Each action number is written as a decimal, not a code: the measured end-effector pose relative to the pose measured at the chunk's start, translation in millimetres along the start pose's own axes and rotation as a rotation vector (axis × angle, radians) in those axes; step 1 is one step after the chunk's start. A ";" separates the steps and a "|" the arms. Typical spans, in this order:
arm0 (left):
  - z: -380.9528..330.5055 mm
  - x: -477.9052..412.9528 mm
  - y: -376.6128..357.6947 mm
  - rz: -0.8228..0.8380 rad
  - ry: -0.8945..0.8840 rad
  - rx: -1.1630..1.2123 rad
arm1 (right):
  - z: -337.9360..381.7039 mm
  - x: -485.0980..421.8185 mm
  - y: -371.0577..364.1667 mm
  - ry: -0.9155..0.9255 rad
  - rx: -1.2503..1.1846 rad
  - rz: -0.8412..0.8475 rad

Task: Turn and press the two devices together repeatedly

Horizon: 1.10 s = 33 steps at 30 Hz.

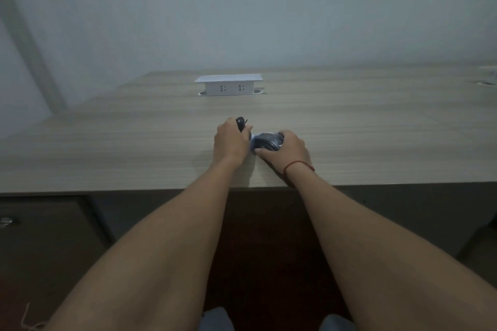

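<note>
Left hand (230,144) curled round small black rounded piece (240,123); right hand (285,150) clasping dark glossy rounded gadget (269,142) on wood-grain worktop (349,129). Probably light, rigid, slick; best held by flanks.

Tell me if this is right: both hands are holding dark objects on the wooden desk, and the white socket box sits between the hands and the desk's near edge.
Not quite. In the head view the socket box stands beyond the left hand and right hand, toward the desk's far edge.
</note>
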State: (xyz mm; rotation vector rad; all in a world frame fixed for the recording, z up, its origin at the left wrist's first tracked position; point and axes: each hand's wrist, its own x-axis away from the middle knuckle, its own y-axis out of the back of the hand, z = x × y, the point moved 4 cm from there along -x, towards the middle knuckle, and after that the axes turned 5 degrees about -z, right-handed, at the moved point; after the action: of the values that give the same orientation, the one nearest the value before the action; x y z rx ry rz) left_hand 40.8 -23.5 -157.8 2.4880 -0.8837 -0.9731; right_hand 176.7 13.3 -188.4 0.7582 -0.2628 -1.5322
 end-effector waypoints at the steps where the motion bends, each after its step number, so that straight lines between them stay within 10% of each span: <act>1: -0.4 -0.2 1.3 0.005 -0.015 0.006 | -0.5 -0.4 -0.4 0.001 0.000 0.001; 21: -10.9 9.0 19.9 -0.213 0.005 0.268 | -4.8 -10.6 -6.6 0.021 -0.054 0.040; 33: -2.4 -14.5 13.0 0.051 0.009 -0.093 | -9.5 -16.6 1.7 0.047 -0.119 0.115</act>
State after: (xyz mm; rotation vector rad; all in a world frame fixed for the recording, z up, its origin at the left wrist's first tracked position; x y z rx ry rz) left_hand 28.5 -23.7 -142.5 2.3784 -0.8743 -0.9625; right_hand 182.7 31.6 -189.6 0.6733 -0.1754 -1.4067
